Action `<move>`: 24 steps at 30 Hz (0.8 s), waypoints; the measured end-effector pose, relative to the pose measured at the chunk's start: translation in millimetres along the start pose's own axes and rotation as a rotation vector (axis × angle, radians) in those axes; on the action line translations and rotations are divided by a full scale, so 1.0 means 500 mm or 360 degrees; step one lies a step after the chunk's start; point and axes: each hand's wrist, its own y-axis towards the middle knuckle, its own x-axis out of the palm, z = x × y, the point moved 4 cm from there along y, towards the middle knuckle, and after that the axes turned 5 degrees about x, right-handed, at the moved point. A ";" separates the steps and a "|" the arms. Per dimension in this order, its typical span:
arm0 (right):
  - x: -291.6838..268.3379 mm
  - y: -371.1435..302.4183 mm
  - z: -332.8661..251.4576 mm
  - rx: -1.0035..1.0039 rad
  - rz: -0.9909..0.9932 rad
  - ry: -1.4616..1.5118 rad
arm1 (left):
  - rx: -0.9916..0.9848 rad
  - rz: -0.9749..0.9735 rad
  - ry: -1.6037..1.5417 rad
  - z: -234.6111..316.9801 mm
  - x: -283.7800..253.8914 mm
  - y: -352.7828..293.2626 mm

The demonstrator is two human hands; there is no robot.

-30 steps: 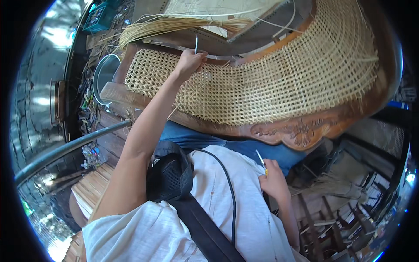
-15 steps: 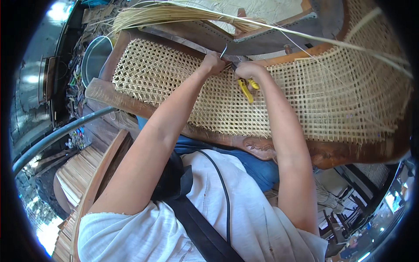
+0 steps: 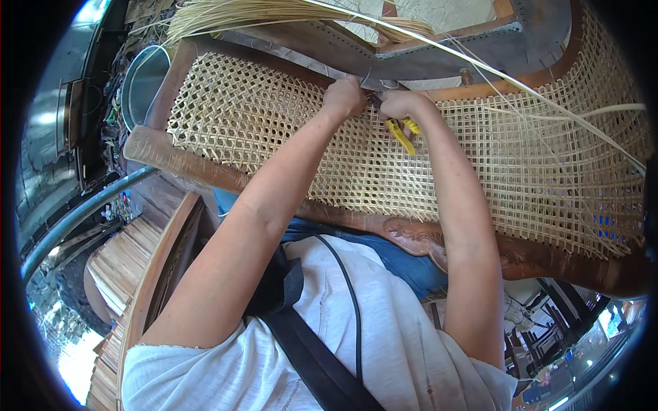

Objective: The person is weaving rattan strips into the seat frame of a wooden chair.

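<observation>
1. Far left, a grey metal pipe (image 3: 89,214) slants in near the wooden slats (image 3: 113,281), below a pale bucket (image 3: 141,89) just beyond the frame's corner.
2. A bundle of cane strands (image 3: 226,20) lies past the far rail.
3. In the middle I see the woven cane panel (image 3: 373,168) in its carved wooden frame (image 3: 411,236), the near rail over blue-trousered legs; both forearms cover some weave.
4. The left hand (image 3: 345,96) is at the panel's far edge, fingers curled closed around a slender metal tool (image 3: 367,75), mostly hidden.
5. Just beside it, the right hand (image 3: 403,105) grips yellow-handled pliers (image 3: 400,137); between them the hands hide the working spot.
6. Close behind, a studded grey panel (image 3: 534,41) crowds that edge.
7. To the right, a long pale strand (image 3: 473,61) cuts diagonally across the view, passing over the weave.
</observation>
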 end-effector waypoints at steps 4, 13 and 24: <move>0.003 -0.001 -0.008 -0.0174 0.0140 0.0123 | 0.0026 -0.0085 -0.0008 0.010 -0.006 0.001; 0.034 0.014 -0.025 -0.0113 0.0299 0.0469 | 0.0043 0.0086 -0.0051 -0.034 0.029 0.018; 0.140 -0.107 0.001 -0.0775 0.0452 0.1435 | 0.0393 -0.0194 -0.0328 0.002 -0.303 -0.223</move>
